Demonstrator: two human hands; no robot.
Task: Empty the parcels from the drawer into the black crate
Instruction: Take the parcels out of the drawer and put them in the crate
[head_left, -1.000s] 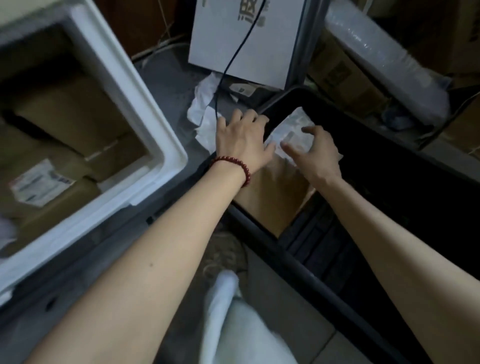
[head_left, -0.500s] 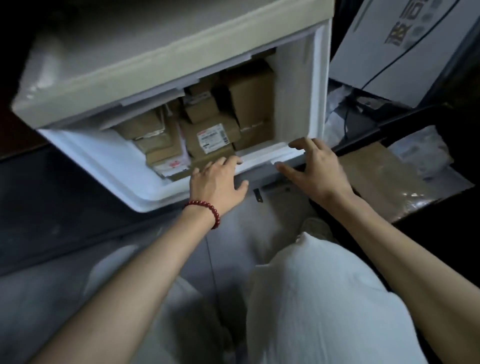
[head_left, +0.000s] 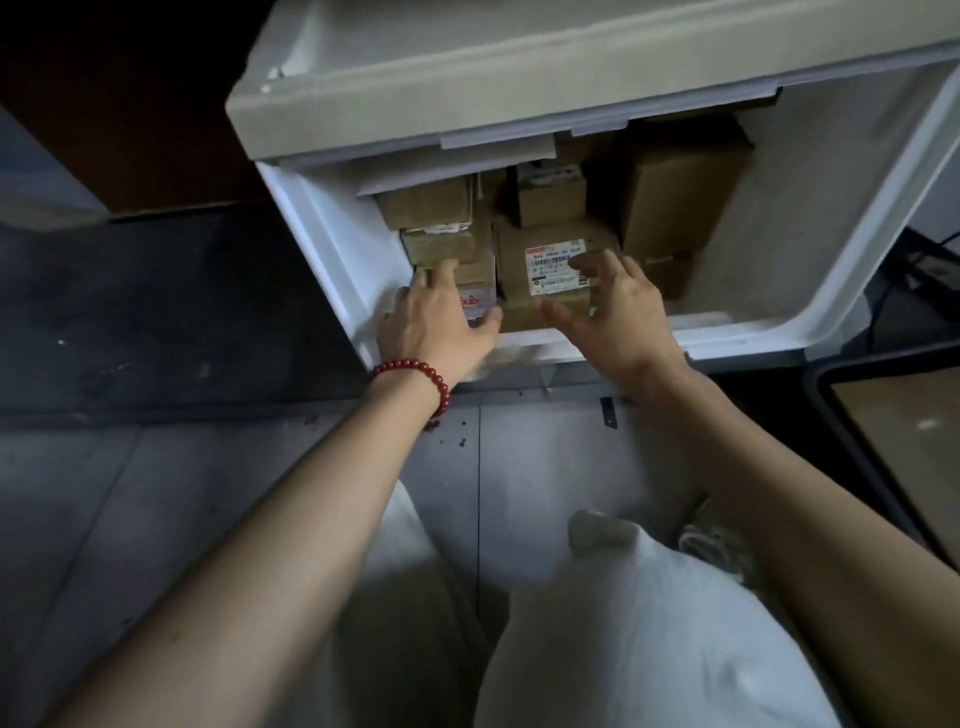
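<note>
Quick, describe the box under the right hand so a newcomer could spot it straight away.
Look into the open white drawer, packed with brown cardboard parcels. At its front middle sits a brown box under the spread fingers of the right hand. Unlike its neighbours, it shows a large white shipping label with a red strip along the top edge.

Left hand (head_left: 436, 319), right hand (head_left: 621, 317) stretched forward, splayed, palms down.

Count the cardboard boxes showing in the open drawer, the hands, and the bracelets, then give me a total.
Cardboard boxes: 7 showing; more may be hidden behind
Hands: 2
Bracelet: 1
Total: 10
</note>
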